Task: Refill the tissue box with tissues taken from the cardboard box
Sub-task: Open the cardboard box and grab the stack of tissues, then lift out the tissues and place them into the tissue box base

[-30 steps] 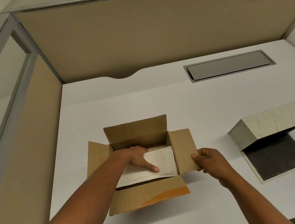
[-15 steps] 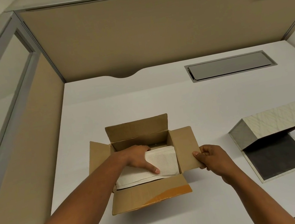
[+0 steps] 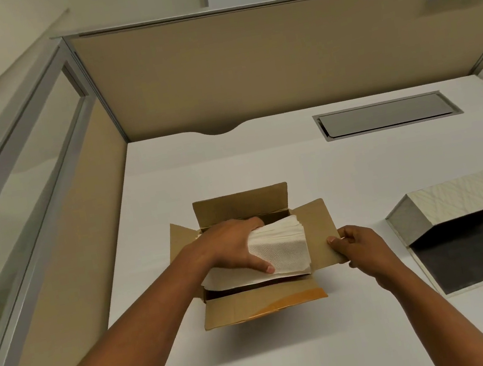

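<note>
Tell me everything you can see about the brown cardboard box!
The brown cardboard box sits open on the white desk, all four flaps folded outward. It looks like plain corrugated card, with an orange patch on the near flap. A stack of white textured paper tissues rises out of it, gripped by the left hand. The right hand pinches the edge of the right-side flap.

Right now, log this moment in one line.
left hand: grips tissue stack | right hand: holds cardboard box flap | tissue box: open
</note>
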